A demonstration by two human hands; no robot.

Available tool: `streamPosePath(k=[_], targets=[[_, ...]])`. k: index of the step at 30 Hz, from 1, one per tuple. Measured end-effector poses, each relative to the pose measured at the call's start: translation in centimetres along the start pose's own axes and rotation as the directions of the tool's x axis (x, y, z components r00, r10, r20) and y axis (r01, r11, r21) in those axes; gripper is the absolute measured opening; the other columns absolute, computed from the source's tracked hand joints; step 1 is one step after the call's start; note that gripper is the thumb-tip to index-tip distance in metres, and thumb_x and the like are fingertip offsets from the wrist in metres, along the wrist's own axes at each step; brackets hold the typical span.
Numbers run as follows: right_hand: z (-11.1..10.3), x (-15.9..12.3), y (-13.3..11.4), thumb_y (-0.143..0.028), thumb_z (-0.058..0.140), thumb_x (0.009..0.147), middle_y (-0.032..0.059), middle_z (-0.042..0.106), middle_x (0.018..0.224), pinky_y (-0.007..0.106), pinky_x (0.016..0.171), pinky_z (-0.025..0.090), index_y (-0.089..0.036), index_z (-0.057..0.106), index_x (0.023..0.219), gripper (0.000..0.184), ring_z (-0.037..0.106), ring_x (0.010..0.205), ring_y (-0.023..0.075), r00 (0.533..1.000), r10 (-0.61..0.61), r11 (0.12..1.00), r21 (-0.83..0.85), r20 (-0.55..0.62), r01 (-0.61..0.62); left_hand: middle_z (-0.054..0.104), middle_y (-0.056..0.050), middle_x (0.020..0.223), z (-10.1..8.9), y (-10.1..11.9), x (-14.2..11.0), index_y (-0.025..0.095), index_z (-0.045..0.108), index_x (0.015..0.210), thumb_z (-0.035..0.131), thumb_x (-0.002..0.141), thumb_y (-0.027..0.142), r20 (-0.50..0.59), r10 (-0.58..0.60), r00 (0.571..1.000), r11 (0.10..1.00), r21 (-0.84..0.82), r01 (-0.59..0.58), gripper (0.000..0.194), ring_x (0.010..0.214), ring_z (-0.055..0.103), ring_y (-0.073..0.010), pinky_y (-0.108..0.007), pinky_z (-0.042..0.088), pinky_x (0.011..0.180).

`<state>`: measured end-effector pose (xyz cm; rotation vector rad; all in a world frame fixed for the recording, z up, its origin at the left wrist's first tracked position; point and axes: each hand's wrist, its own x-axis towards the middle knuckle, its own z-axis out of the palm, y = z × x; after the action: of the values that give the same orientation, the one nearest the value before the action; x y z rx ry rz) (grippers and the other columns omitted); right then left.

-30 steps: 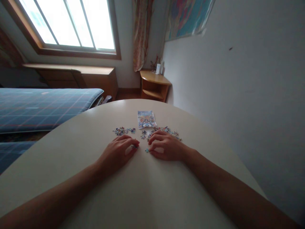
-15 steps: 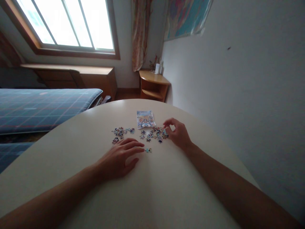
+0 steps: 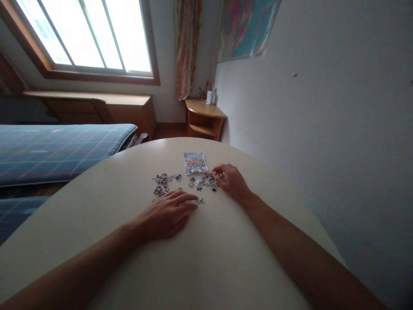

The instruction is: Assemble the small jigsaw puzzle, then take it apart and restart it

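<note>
My left hand (image 3: 174,212) lies flat on the white table with its fingers stretched out. Its fingertips touch a small joined pair of jigsaw puzzle pieces (image 3: 201,200), pale blue and yellowish. My right hand (image 3: 231,181) is over the right-hand pile of puzzle pieces (image 3: 211,183), thumb and index finger curled close together. What lies between those fingertips is too small to make out. Another group of puzzle pieces (image 3: 162,178) spreads beyond my left hand, which partly hides the nearest ones. A printed puzzle packet (image 3: 195,163) with a penguin-like picture lies behind the piles.
The round white table (image 3: 206,258) has its far edge beyond the packet. On the right runs a white wall (image 3: 306,137). A plaid mattress (image 3: 64,148) is to the left, and a wooden corner shelf (image 3: 206,108) stands behind the table.
My right hand has left the small pieces near the middle and moved out to the right-hand pile. My left hand has opened from a pinch and flattened beside the joined pieces.
</note>
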<state>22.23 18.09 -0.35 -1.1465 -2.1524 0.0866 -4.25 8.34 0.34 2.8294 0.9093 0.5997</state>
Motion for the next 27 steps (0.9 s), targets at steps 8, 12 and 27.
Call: streamPosePath(k=[8, 12, 27], targets=[[-0.1, -1.1, -2.1, -0.018, 0.054, 0.090, 0.0110, 0.067, 0.108, 0.041, 0.091, 0.044, -0.018, 0.066, 0.102, 0.017, 0.056, 0.102, 0.0263, 0.999, 0.001, 0.974, -0.226, 0.042, 0.009, 0.054, -0.014, 0.140, 0.1, -1.9, 0.1, 0.018, 0.057, 0.127, 0.055, 0.092, 0.030, -0.258, -0.394, 0.882, 0.876, 0.184, 0.445, 0.037, 0.125, 0.050, -0.0331, -0.054, 0.042, 0.105], [-0.6, -1.8, -1.4, -0.025, 0.055, 0.093, 0.0120, 0.064, 0.122, 0.047, 0.100, 0.040, -0.019, 0.064, 0.112, 0.023, 0.054, 0.113, 0.0280, 1.000, 0.022, 0.983, -0.184, -0.017, -0.025, 0.059, -0.015, 0.134, -0.2, -4.3, 1.5, 0.016, 0.061, 0.125, 0.051, 0.095, 0.031, -0.283, -0.453, 0.845, 0.838, 0.190, 0.512, 0.035, 0.123, 0.051, -0.0335, -0.054, 0.040, 0.105], [0.2, -0.7, -1.6, -0.030, 0.053, 0.095, 0.0084, 0.064, 0.122, 0.043, 0.105, 0.037, -0.021, 0.067, 0.108, 0.021, 0.053, 0.119, 0.0250, 1.000, 0.009, 0.999, -0.038, -0.004, -0.009, 0.072, -0.005, 0.104, 1.3, -7.0, 2.3, 0.024, 0.075, 0.102, 0.052, 0.095, 0.026, -0.297, -0.430, 0.853, 0.862, 0.147, 0.486, 0.024, 0.102, 0.061, -0.0251, -0.041, 0.048, 0.095]])
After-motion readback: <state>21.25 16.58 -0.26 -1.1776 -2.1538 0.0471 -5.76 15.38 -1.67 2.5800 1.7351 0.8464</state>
